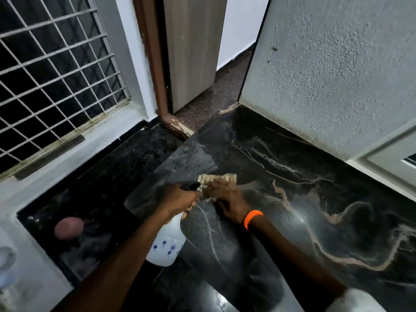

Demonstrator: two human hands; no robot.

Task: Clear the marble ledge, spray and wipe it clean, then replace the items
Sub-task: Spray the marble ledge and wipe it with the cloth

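The black marble ledge (292, 176) with pale veins fills the right half of the head view. My left hand (180, 198) grips the neck of a white spray bottle (165, 244) with a black nozzle and blue flower marks, held at the ledge's left edge. My right hand (225, 199), with an orange band at the wrist, presses a beige cloth (216, 180) onto the marble just beyond the bottle. The cloth is partly hidden under the fingers.
A rough grey wall (326, 75) runs along the ledge's far side. A door (191, 52) stands ajar at the top centre. A barred window (56, 75) is at the left. A reddish round object (68, 228) lies on the dark floor below.
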